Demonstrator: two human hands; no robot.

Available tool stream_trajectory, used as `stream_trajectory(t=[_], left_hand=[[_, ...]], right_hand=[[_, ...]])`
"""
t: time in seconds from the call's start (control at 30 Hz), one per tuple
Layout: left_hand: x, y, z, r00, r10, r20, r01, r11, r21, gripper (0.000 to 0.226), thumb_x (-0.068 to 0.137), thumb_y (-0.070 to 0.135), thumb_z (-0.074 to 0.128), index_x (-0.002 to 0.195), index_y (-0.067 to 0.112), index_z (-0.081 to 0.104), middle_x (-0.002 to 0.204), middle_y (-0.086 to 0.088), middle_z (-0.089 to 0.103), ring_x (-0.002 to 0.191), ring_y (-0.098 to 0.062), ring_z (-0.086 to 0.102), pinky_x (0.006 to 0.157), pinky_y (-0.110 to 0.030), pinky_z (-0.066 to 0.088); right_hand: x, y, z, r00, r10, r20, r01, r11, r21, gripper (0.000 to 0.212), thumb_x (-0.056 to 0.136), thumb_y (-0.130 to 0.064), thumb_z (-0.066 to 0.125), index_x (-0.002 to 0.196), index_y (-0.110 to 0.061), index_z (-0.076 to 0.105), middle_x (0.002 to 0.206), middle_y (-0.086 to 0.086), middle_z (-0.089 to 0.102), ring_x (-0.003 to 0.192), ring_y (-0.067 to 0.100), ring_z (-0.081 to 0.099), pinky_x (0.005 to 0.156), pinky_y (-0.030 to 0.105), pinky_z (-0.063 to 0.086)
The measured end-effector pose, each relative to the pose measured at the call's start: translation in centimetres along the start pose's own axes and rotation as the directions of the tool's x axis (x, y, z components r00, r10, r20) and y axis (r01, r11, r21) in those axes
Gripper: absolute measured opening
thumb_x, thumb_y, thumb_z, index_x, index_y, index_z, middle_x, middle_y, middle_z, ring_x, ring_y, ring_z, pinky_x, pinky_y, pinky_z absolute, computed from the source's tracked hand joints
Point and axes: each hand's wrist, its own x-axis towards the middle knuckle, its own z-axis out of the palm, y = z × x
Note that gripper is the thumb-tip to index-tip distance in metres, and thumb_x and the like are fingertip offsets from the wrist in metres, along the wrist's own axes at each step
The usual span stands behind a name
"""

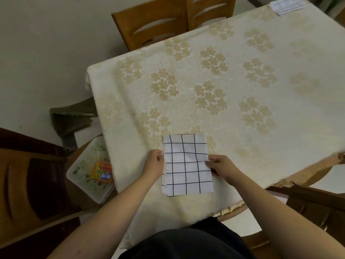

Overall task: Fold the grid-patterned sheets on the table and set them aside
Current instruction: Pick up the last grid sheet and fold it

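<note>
A person's two bare forearms reach up from the bottom edge toward a folded grid-patterned sheet (186, 165), white with dark lines, lying flat near the front edge of the table (242, 81), which is covered in a cream floral cloth. The left hand (155, 163) pinches the sheet's left edge, fingers curled onto it. The right hand (221, 168) pinches the right edge, thumb on top. Layered edges show at the sheet's lower left corner. A second grid-patterned sheet (285, 5) lies at the far right corner of the table, partly cut off by the frame and blurred. Left of the folded sheet, below the table edge, a white tray (82, 176) holds an orange packet (101, 171); its print is unreadable.
</note>
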Motion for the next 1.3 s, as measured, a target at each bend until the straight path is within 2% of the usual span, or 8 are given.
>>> stream_trajectory(t=[0.23, 0.4, 0.5, 0.67, 0.77, 0.87, 1.07, 1.3], left_hand=[[-0.5, -1.0, -1.7, 0.996, 0.04, -0.082, -0.05, 0.99, -0.13, 0.029, 0.103, 0.028, 0.033, 0.123, 0.022, 0.053, 0.114, -0.006, 0.059, 0.099, -0.027, 0.06, 0.087, -0.038, 0.05], [-0.6, -1.6, -2.5, 0.997, 0.06, -0.047, -0.065, 0.992, -0.105, 0.027, 0.104, 0.026, 0.033, 0.111, 0.02, 0.058, 0.106, -0.003, 0.06, 0.086, -0.013, 0.058, 0.071, -0.022, 0.042], [-0.6, -1.7, -2.2, 0.979, 0.197, 0.062, -0.198, 0.98, 0.011, 0.02, 0.102, 0.022, 0.044, 0.104, 0.021, 0.064, 0.106, 0.001, 0.064, 0.098, -0.015, 0.06, 0.085, -0.026, 0.045], [-1.0, -0.9, -0.5, 0.909, 0.288, 0.302, -0.373, 0.886, 0.276, 0.028, 0.099, 0.023, 0.052, 0.125, 0.017, 0.06, 0.116, 0.003, 0.052, 0.098, -0.011, 0.056, 0.088, -0.019, 0.04], [-0.9, -0.7, 0.3, 0.902, 0.29, 0.32, -0.406, 0.822, 0.4, 0.027, 0.097, 0.027, 0.055, 0.122, 0.019, 0.063, 0.117, -0.001, 0.053, 0.106, -0.016, 0.053, 0.091, -0.023, 0.039], [-1.1, -0.3, 0.4, 0.897, 0.313, 0.312, -0.433, 0.764, 0.479, 0.022, 0.095, 0.035, 0.057, 0.113, 0.023, 0.065, 0.114, 0.0, 0.053, 0.108, -0.017, 0.047, 0.091, -0.025, 0.036], [-2.4, 1.7, -0.7, 0.847, 0.25, 0.469, -0.408, 0.871, 0.273, 0.023, 0.099, 0.033, 0.052, 0.117, 0.021, 0.058, 0.118, 0.005, 0.06, 0.112, -0.013, 0.056, 0.093, -0.025, 0.045], [-3.7, 3.1, -1.4, 0.819, 0.186, 0.542, -0.392, 0.872, 0.293, 0.019, 0.095, 0.032, 0.059, 0.109, 0.021, 0.067, 0.103, 0.002, 0.07, 0.085, -0.011, 0.063, 0.069, -0.018, 0.045]], right_hand=[[-0.5, 0.5, -0.1, 0.996, -0.083, -0.012, 0.08, 0.985, -0.152, 0.03, 0.097, -0.005, 0.052, 0.083, -0.016, 0.077, 0.087, 0.006, 0.076, 0.083, 0.027, 0.072, 0.074, 0.033, 0.057], [-1.0, 0.7, -0.3, 0.995, -0.098, 0.023, 0.101, 0.983, -0.154, 0.036, 0.098, -0.001, 0.045, 0.082, -0.011, 0.075, 0.093, 0.009, 0.074, 0.086, 0.027, 0.071, 0.074, 0.03, 0.058], [-1.3, 0.7, -0.5, 0.995, -0.091, 0.041, 0.096, 0.986, -0.138, 0.036, 0.098, -0.002, 0.043, 0.083, -0.012, 0.074, 0.095, 0.009, 0.074, 0.087, 0.025, 0.071, 0.076, 0.03, 0.056], [-1.6, 0.3, -0.3, 0.999, -0.028, 0.036, 0.026, 0.998, 0.064, 0.026, 0.101, -0.019, 0.041, 0.102, -0.017, 0.067, 0.102, 0.011, 0.068, 0.09, 0.025, 0.065, 0.084, 0.036, 0.051], [-1.5, 0.9, -0.3, 0.994, -0.101, 0.028, 0.103, 0.989, -0.11, 0.023, 0.093, -0.04, 0.06, 0.115, -0.033, 0.061, 0.098, 0.01, 0.07, 0.09, 0.024, 0.068, 0.083, 0.038, 0.054], [-1.4, 1.3, -0.1, 0.984, -0.179, 0.017, 0.178, 0.956, -0.234, 0.025, 0.09, -0.03, 0.066, 0.112, -0.041, 0.06, 0.074, 0.013, 0.059, 0.073, 0.03, 0.063, 0.069, 0.038, 0.051], [-2.6, 0.4, -0.5, 0.966, -0.236, 0.104, 0.252, 0.951, -0.177, 0.027, 0.098, -0.018, 0.055, 0.116, -0.035, 0.064, 0.069, -0.005, 0.031, 0.062, 0.009, 0.036, 0.065, 0.024, 0.032], [-3.5, 0.1, -0.5, 0.962, -0.216, 0.166, 0.207, 0.976, 0.071, 0.029, 0.098, -0.014, 0.055, 0.122, -0.028, 0.063, 0.077, 0.01, 0.05, 0.082, 0.023, 0.062, 0.085, 0.037, 0.053]])
